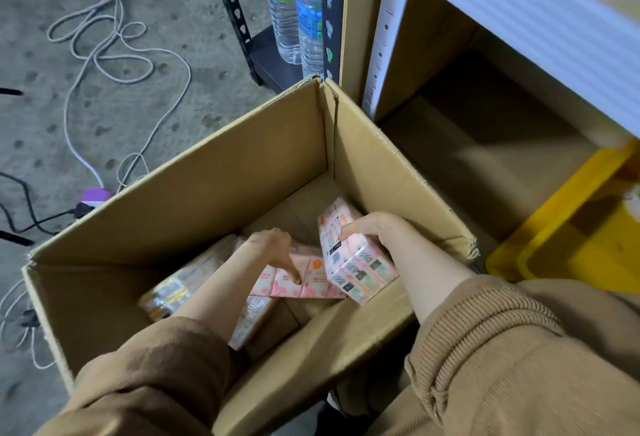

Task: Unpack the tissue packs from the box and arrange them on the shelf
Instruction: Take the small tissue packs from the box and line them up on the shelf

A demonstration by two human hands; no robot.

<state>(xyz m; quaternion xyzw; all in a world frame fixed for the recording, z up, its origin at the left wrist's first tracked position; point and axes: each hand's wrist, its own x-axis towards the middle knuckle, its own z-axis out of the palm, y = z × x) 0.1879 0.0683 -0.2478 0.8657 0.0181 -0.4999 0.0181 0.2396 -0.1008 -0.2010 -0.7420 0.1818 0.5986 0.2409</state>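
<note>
**Inspector:** What surrounded the work area?

**Operator:** An open cardboard box (207, 172) stood on the concrete floor (34, 124). A white cable (104, 44) lay looped on the floor to the left, near a purple power strip (95, 195). Two water bottles (284, 10) stood on a black rack (235, 16) beyond the box. The shelf (467, 145) was on the right, just beside the box, behind a white upright (388, 30). A yellow bin (571, 228) sat on the shelf's near end.

**Inspector:** What stood between the packs and the shelf?

**Operator:** The right wall of the box and the white upright.

**Inspector:** State of the hands?

**Operator:** Both were inside the box. The right hand (367, 228) had its fingers curled over the upper edge of a tilted pack (360, 262), gripping it near the right wall. The left hand (273, 248) reached down, one straight finger touching a flat pack (311, 280) on the box bottom. Its other fingers were hidden.

**Inspector:** Other packs?

**Operator:** A blurred pack (180, 283) lay left of the left forearm, and a further pack (251, 321) lay partly beneath that forearm. All were in the box.
</note>
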